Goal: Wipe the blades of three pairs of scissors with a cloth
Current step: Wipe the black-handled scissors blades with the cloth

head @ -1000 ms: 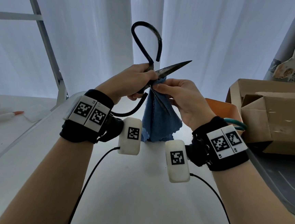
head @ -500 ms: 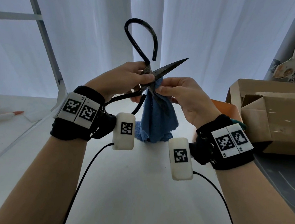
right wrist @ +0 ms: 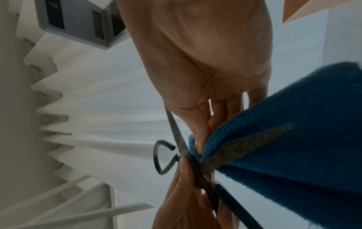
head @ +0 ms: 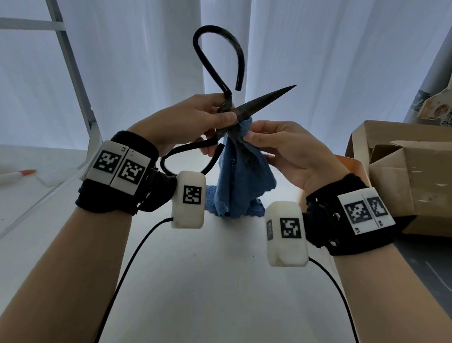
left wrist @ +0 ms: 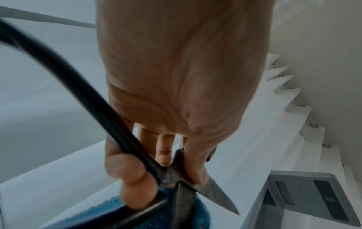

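Observation:
Large black iron scissors (head: 263, 101) with big loop handles are held up in front of me, blades spread wide. My left hand (head: 196, 122) grips them at the pivot (left wrist: 170, 176), thumb and fingers curled round the metal. One blade points up to the right; the other slants down and lies against the blue cloth (head: 241, 181). My right hand (head: 284, 146) pinches the top of the cloth against that lower blade (right wrist: 248, 145) close to the pivot. The rest of the cloth (right wrist: 305, 139) hangs down to the white table (head: 208, 293).
An open cardboard box (head: 424, 172) stands at the right, with an orange container (head: 352, 168) just behind my right wrist. A red-tipped white pen (head: 3, 177) lies at the far left. White curtains and a metal frame (head: 65, 56) fill the back.
The scissors have tilted and risen slightly, with the upper handle loop swinging left. My right hand keeps the cloth pinched at the lower blade near the pivot.

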Demonstrator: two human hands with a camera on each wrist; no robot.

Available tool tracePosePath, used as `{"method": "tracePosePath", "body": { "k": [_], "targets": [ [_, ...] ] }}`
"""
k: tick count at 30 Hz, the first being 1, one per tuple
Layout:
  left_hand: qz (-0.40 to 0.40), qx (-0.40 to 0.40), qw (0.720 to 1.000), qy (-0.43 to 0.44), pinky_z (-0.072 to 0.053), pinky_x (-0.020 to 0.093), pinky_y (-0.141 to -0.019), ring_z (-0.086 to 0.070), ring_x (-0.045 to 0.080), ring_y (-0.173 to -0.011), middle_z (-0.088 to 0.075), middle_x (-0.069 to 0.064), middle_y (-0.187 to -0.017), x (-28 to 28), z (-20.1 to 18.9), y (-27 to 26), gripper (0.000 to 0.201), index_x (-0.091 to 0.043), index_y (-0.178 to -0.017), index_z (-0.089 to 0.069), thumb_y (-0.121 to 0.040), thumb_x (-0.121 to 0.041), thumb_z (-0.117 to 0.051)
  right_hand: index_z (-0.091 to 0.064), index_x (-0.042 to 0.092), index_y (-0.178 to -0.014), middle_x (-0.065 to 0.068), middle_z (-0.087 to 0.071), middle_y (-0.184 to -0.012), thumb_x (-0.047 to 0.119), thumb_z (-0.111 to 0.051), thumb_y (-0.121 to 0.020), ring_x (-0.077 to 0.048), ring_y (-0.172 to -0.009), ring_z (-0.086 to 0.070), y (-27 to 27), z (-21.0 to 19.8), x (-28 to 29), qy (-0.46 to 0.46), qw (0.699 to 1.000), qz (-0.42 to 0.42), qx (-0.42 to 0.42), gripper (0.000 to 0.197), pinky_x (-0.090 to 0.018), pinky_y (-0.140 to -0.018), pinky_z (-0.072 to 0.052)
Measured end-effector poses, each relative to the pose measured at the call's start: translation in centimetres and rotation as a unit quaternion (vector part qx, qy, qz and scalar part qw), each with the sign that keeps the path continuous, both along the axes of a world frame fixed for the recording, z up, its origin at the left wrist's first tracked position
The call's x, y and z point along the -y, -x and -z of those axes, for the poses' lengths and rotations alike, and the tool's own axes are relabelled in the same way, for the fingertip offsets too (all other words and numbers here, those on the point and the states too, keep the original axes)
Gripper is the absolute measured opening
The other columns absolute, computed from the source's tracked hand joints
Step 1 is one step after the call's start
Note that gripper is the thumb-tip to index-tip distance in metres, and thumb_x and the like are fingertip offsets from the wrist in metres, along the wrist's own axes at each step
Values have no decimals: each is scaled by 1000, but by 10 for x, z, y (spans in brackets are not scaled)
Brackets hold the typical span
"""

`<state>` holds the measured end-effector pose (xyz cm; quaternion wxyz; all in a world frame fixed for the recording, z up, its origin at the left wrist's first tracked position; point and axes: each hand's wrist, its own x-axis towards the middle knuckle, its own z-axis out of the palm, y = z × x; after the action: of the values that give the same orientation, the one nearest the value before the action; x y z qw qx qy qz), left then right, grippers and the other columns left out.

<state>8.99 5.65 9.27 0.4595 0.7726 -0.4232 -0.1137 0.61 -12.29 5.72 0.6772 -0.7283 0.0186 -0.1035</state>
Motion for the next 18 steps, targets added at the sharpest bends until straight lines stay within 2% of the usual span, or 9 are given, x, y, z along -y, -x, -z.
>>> {"method": "tracePosePath", "body": {
  "k": [2, 4, 6, 7, 9, 11, 13, 14, 18],
  "targets": [
    [10, -6, 1000, 6, -52, 23, -59, -57, 16, -59, -62, -9, -73, -2, -1, 1, 12, -18, -101, -59, -106, -22, -49, -72, 11, -103, -5, -70, -100, 17, -65, -93, -15, -93, -64, 1, 0, 3, -34, 999, -21, -6, 14, -27, -83, -51],
    [22, -8, 1000, 12, -52, 23, -61, -57, 17, -61, -64, -13, -72, -3, -2, 2, 12, -19, -101, -59, -106, -23, -48, -71, 15, -95, -3, -69, -95, 19, -63, -94, -14, -86, -64, 2, 0, 3, -65, 997, -33, -9, 9, -26, -78, -52],
    [33, -7, 999, 18, -52, 25, -62, -56, 17, -61, -62, -9, -74, -3, -2, 4, 12, -21, -99, -59, -106, -23, -49, -68, 18, -85, -4, -68, -94, 19, -65, -92, -16, -84, -63, 3, 0, 1, -80, 996, -45, -9, 8, -27, -77, -54],
    [37, -9, 999, 22, -51, 26, -62, -56, 18, -61, -59, -6, -76, -4, -3, 4, 12, -21, -99, -59, -105, -23, -49, -68, 17, -83, -7, -67, -97, 19, -66, -90, -19, -88, -62, 3, 0, 0, -85, 995, -52, -10, 7, -32, -85, -53],
    [44, -14, 998, 30, -51, 27, -63, -55, 18, -60, -57, -1, -79, -5, -3, 4, 11, -22, -99, -59, -105, -23, -49, -69, 14, -91, -13, -64, -109, 19, -68, -85, -26, -101, -59, 3, 1, 0, -100, 992, -68, -17, 8, -42, -103, -46],
    [48, -16, 998, 37, -50, 28, -63, -56, 18, -59, -59, 1, -84, -6, -3, 3, 11, -21, -102, -59, -105, -23, -49, -67, 6, -114, -22, -62, -124, 17, -66, -86, -29, -110, -58, 3, 3, 3, -118, 989, -89, -24, 30, -44, -110, -41],
    [45, -14, 998, 38, -50, 28, -63, -55, 17, -59, -61, -3, -83, -7, -3, 2, 11, -20, -103, -59, -105, -23, -49, -59, -2, -131, -25, -57, -137, 12, -62, -90, -31, -118, -59, 2, 3, 5, -120, 987, -106, -24, 43, -42, -111, -43],
    [44, -13, 998, 37, -50, 27, -63, -55, 17, -59, -61, -5, -81, -7, -3, 2, 11, -20, -102, -59, -106, -22, -49, -56, -3, -134, -24, -56, -139, 9, -60, -91, -32, -120, -58, 1, 4, 6, -116, 987, -111, -21, 44, -41, -110, -44],
    [46, -8, 998, 32, -50, 25, -62, -54, 18, -59, -61, -8, -78, -6, -2, 2, 11, -17, -105, -59, -106, -22, -48, -60, -3, -128, -23, -62, -129, 3, -58, -90, -28, -114, -63, 1, 3, 8, -105, 988, -115, -7, 38, -37, -104, -50]
  ]
}}
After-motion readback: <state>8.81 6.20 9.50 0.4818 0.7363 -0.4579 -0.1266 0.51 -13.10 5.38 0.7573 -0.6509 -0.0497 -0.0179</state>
